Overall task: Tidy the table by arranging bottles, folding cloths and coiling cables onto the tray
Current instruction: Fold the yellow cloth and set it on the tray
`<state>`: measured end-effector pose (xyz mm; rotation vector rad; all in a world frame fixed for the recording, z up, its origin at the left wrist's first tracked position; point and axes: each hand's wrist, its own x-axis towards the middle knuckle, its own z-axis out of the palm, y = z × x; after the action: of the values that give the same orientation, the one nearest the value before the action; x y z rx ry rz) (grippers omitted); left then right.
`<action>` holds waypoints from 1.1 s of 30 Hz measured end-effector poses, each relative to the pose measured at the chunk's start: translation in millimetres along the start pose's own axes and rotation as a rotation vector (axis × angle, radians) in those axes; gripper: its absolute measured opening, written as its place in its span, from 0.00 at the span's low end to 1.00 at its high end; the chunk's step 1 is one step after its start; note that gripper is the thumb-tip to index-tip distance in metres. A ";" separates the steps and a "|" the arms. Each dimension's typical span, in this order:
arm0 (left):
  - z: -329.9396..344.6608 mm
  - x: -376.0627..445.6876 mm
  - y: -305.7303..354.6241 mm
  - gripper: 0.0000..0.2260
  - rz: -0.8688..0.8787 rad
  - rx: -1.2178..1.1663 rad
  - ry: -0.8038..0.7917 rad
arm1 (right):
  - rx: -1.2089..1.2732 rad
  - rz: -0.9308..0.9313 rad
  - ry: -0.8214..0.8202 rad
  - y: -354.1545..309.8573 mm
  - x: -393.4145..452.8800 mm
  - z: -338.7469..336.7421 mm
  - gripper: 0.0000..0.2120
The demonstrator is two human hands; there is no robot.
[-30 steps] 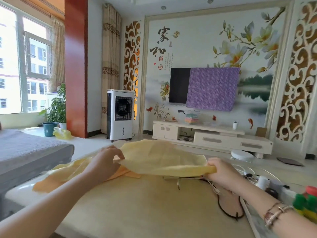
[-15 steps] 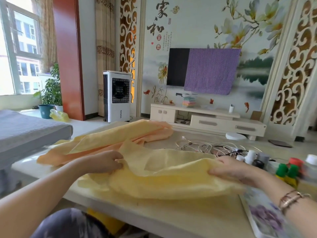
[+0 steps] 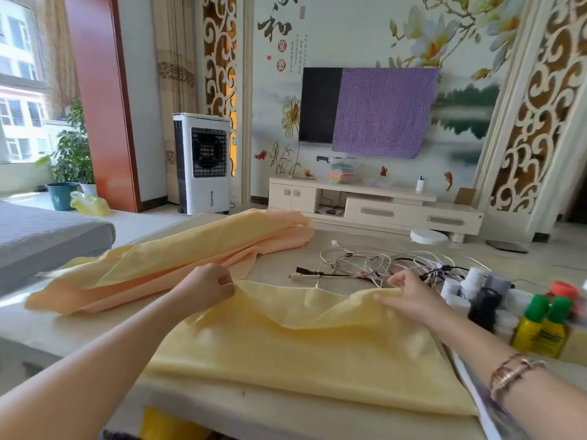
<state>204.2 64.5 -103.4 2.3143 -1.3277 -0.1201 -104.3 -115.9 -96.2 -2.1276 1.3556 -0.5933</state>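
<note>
A pale yellow cloth (image 3: 295, 350) lies spread over the near part of the table. My left hand (image 3: 206, 287) pinches its far edge on the left, and my right hand (image 3: 409, 296) pinches the same edge on the right. A second, peach-coloured cloth (image 3: 178, 258) lies crumpled beyond it on the left. A tangle of white and black cables (image 3: 374, 265) sits in the middle of the table. Several bottles (image 3: 508, 306) with white, black, green and red caps stand at the right. A tray (image 3: 489, 411) with a flower print shows at the lower right, under my right forearm.
The cream table (image 3: 57, 325) has its near edge at the bottom of the view. A grey sofa (image 3: 41, 236) stands to the left. Beyond the table are an air cooler (image 3: 203, 163), a TV cabinet (image 3: 374, 208) and a half-covered television (image 3: 368, 109).
The yellow cloth has come down from the air onto the near table. Both hands moved slightly away from me along with its far edge. The camera tilted down.
</note>
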 end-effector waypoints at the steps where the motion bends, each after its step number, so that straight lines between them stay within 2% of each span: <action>1: 5.3 4.8 2.6 0.05 -0.012 -0.002 0.002 | 0.022 -0.001 0.023 1.3 1.8 2.3 0.17; 4: 21.7 24.2 7.9 0.06 -0.073 -0.037 -0.001 | -0.178 -0.042 0.113 8.7 5.4 4.5 0.13; 7: 29.2 35.7 6.8 0.03 -0.140 -0.077 0.016 | -0.532 -0.167 0.200 12.3 -0.6 3.2 0.15; 9: 33.0 41.9 5.3 0.02 -0.171 -0.066 0.016 | -0.659 -0.184 0.186 15.3 -0.9 3.3 0.17; 13: 33.9 48.3 4.5 0.05 -0.221 -0.025 0.022 | -0.720 -0.141 0.159 21.6 0.3 5.0 0.27; 16: 31.1 47.8 1.9 0.07 -0.238 -0.016 0.063 | -0.766 -0.072 0.125 23.7 -0.3 6.3 0.31; 22: 28.2 37.4 -2.0 0.05 -0.258 0.064 0.174 | -0.879 -0.035 0.081 15.2 -4.7 9.0 0.32; 26: 29.1 34.3 0.8 0.13 -0.279 0.081 0.208 | -0.991 -0.038 0.114 17.5 -1.9 10.1 0.33; 33: 37.2 26.0 4.9 0.23 -0.140 0.159 0.253 | -1.084 -0.170 0.244 11.6 -15.9 12.4 0.27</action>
<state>202.9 27.7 -130.3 2.4568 -1.0849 0.2350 -110.8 -102.8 -114.3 -3.1063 1.9136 -0.1552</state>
